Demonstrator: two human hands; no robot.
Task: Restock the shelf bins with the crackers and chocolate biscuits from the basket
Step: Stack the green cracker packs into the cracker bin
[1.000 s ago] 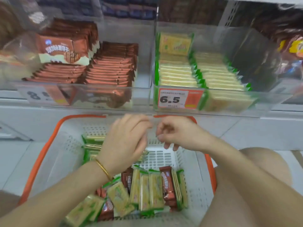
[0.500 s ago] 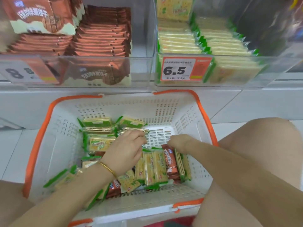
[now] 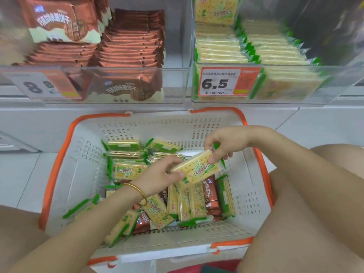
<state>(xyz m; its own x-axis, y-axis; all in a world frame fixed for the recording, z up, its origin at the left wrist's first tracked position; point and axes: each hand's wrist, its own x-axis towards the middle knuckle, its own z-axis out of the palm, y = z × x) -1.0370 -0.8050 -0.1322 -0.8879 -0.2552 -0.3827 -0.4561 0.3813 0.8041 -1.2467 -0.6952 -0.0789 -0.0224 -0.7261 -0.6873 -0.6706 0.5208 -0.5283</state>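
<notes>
At far left on the shelf, a clear plastic shelf bin (image 3: pixel 177 85) holds stacked brown chocolate biscuit packs (image 3: pixel 130 40), with a white and orange 8.8 price label (image 3: pixel 39 85) on its front wall. Below it, on the floor between the person's bare knees, sits a white perforated plastic basket (image 3: pixel 78 174) with an orange rim. Loose yellow-and-green cracker packets (image 3: pixel 128 170) lie in its far-left part, and more of them stand mixed with brown biscuit packets (image 3: pixel 210 196) along its near side.

The left hand (image 3: pixel 157 178), with a thin gold bangle (image 3: pixel 137 191) on its wrist, reaches in over the middle of the basket. Its thumb and fingers pinch the left end of one flat yellow cracker pack (image 3: pixel 197 170) with green print. The pack is held tilted above the heap, clear of the other packets. The right hand (image 3: pixel 226 142) pinches the pack's upper right end, its fingers curled over the green crimped edge.

Up to the right, a second clear plastic bin (image 3: pixel 325 95) holds two rows of the same yellow-and-green crackers (image 3: pixel 218 50). An orange-bordered 6.5 price label (image 3: pixel 220 83) is fixed to its front.
</notes>
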